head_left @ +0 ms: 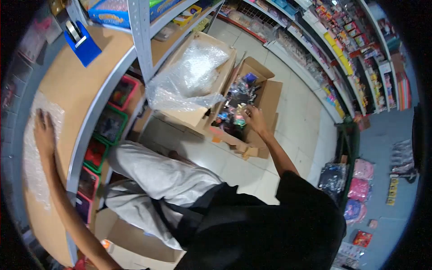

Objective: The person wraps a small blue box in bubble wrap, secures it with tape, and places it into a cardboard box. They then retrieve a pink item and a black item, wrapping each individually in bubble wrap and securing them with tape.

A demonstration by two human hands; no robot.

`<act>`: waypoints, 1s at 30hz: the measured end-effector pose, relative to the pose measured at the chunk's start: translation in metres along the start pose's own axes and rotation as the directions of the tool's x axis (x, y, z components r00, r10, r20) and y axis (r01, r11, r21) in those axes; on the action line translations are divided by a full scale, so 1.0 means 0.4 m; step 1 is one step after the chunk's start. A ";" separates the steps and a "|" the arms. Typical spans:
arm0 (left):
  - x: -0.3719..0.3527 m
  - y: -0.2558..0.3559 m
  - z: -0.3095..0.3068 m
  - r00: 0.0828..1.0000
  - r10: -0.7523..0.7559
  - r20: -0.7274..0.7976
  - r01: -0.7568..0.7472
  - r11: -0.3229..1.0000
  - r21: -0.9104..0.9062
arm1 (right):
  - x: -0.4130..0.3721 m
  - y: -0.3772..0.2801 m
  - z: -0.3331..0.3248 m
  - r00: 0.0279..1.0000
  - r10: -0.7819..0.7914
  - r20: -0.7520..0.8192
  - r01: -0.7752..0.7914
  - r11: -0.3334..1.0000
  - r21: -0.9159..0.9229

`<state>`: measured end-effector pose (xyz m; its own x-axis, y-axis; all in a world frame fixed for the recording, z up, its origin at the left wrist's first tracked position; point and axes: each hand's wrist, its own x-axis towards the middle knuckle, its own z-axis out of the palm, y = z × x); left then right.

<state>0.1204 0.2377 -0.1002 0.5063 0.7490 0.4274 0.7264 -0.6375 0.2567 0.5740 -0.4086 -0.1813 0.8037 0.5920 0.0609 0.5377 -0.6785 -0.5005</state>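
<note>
My left hand lies flat on a sheet of bubble wrap spread along the wooden countertop, its fingers stretched out. On the other side, my right hand reaches over an open cardboard box on the floor. Its fingers are bent and slightly apart, close to small colourful items heaped inside. Whether the fingertips touch any of them is hard to make out. Beside this box stands another carton, with a large crumpled piece of bubble wrap over it.
A blue tape dispenser stands on the countertop. Below are red and green baskets. A metal shelf post rises near the cartons. Another open box sits by my legs. Stocked shelves line the far side.
</note>
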 end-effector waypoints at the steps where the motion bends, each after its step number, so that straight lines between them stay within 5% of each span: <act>1: -0.006 0.005 -0.008 1.000 0.011 0.004 -0.011 1.000 0.017 | 0.033 0.101 -0.001 0.977 0.004 0.213 0.012 0.997 -0.074; 2: -0.003 0.005 -0.016 1.000 0.028 0.003 -0.028 0.999 0.045 | 0.056 0.174 0.003 0.910 0.021 0.414 0.036 0.991 -0.130; 5: 0.002 -0.003 -0.013 0.998 0.030 -0.046 -0.028 0.999 0.045 | 0.074 0.232 0.045 0.730 -0.064 0.680 0.247 0.953 -0.175; 8: 0.002 0.003 -0.024 1.000 0.026 -0.013 -0.025 0.999 0.044 | 0.053 0.337 0.157 0.831 -0.164 0.532 0.224 0.973 -0.051; 12: -0.007 0.016 -0.029 1.000 0.017 -0.026 -0.015 0.997 0.071 | 0.018 0.257 0.182 0.963 0.091 0.253 -0.003 0.945 -0.327; 16: -0.001 -0.001 -0.019 0.998 0.053 -0.031 -0.051 0.997 0.066 | 0.000 0.216 0.183 0.983 -0.184 -0.013 0.172 0.939 -0.298; 17: 0.000 -0.004 -0.016 0.998 0.054 -0.034 -0.052 0.997 0.064 | 0.005 0.203 0.185 0.993 -0.117 -0.018 0.104 0.935 -0.340; 20: -0.006 0.016 -0.025 0.999 0.027 -0.045 -0.024 0.997 0.066 | 0.053 0.183 0.192 0.978 0.134 0.160 -0.092 0.965 -0.247; 23: -0.014 0.051 -0.042 0.999 0.000 -0.042 0.002 0.999 0.052 | 0.106 0.295 0.328 0.988 0.094 0.121 -0.093 0.996 -0.013; 26: -0.016 0.059 -0.042 0.999 -0.006 -0.043 0.008 0.999 0.045 | 0.141 0.193 0.315 0.963 0.182 0.197 -0.216 0.962 0.166; 27: -0.018 0.062 -0.044 0.999 -0.008 -0.045 0.010 0.999 0.048 | 0.195 0.289 0.377 0.967 0.121 0.226 -0.144 0.986 0.088; 30: -0.024 0.073 -0.050 0.999 -0.009 -0.051 0.011 0.999 0.035 | 0.243 0.339 0.379 0.989 0.023 0.146 -0.094 0.860 0.501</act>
<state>0.1277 0.2083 -0.0795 0.4750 0.7448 0.4686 0.7478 -0.6224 0.2311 0.6864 -0.3770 -0.3743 0.7701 0.6333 -0.0773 0.2595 -0.4216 -0.8688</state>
